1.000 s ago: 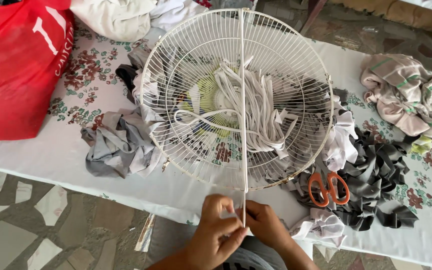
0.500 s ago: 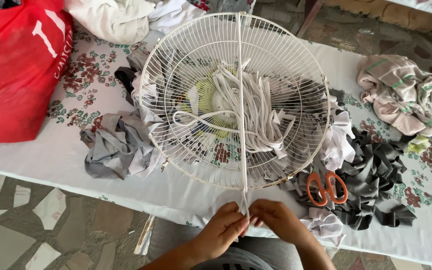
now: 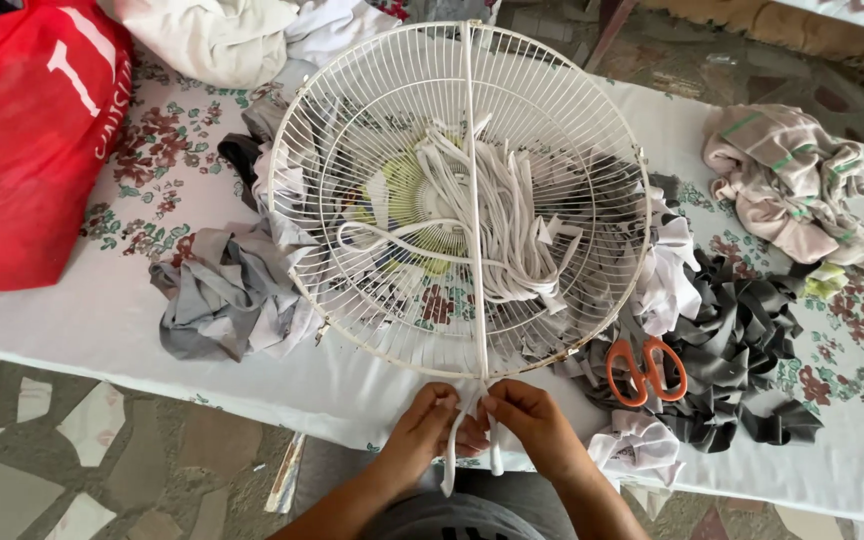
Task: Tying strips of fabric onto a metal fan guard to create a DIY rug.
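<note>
A white wire fan guard (image 3: 372,130) lies on the table with a white fabric strip (image 3: 473,200) stretched across it from the far rim to the near rim. My left hand (image 3: 424,432) and my right hand (image 3: 532,425) meet at the near rim, each pinching an end of that strip (image 3: 449,462); the ends hang down below my fingers. A bundle of more white strips (image 3: 512,230) lies under the guard's centre.
Orange-handled scissors (image 3: 644,370) rest on a pile of dark grey fabric strips (image 3: 752,340) to the right. Grey cloth (image 3: 217,295) lies left of the guard, a red bag (image 3: 22,140) at far left, crumpled pinkish cloth (image 3: 787,180) far right. The flowered tablecloth (image 3: 132,330) hangs at the near table edge.
My hands have shifted slightly at the near rim while working the strip ends; the view has moved a little. The guard and the cloth piles stay put.
</note>
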